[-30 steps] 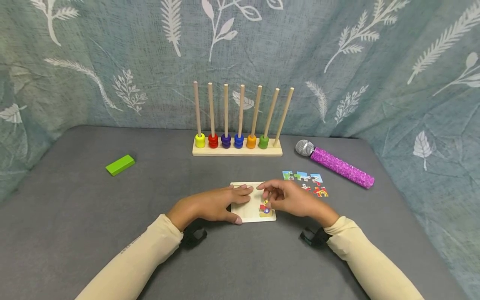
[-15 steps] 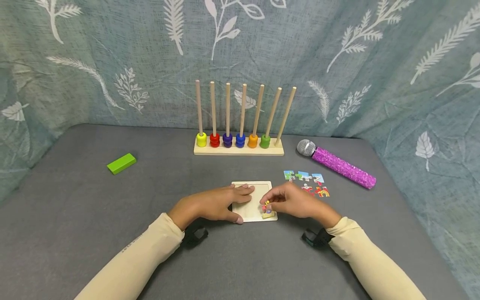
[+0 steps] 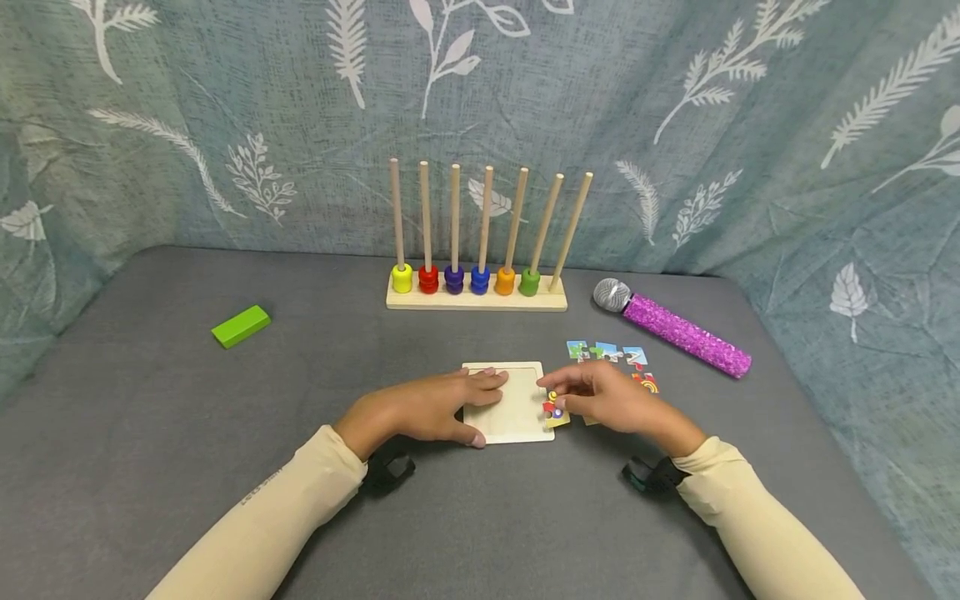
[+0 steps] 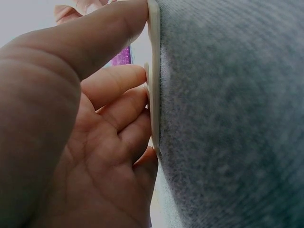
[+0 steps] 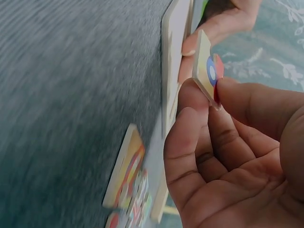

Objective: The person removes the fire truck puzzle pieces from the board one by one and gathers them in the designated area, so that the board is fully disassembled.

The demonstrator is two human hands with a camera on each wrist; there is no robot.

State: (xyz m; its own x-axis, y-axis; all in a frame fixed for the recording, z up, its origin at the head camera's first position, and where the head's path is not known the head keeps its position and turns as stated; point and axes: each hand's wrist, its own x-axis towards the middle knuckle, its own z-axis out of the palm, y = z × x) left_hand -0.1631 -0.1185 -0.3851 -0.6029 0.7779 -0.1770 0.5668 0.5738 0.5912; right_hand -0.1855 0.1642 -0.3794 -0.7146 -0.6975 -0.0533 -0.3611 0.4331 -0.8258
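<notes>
A shallow wooden puzzle tray (image 3: pixel 519 421) lies in the middle of the table. My left hand (image 3: pixel 438 407) rests on its left side, fingers stretched over the surface and thumb at the near edge. In the left wrist view the fingertips touch the tray's edge (image 4: pixel 154 80). My right hand (image 3: pixel 617 402) pinches a jigsaw piece (image 3: pixel 555 414) between thumb and fingers at the tray's right edge. The right wrist view shows this piece (image 5: pixel 204 69) tilted up, with yellow, red and a blue ring on it.
Several loose jigsaw pieces (image 3: pixel 634 356) lie right of the tray, partly hidden by the right hand. A purple glitter microphone (image 3: pixel 686 335) lies beyond them. A peg stand with coloured beads (image 3: pixel 476 303) stands at the back. A green block (image 3: pixel 241 327) lies to the left.
My right hand has lifted the jigsaw piece from the tray's near right corner and moved it rightward to the edge. The left hand has stayed in place.
</notes>
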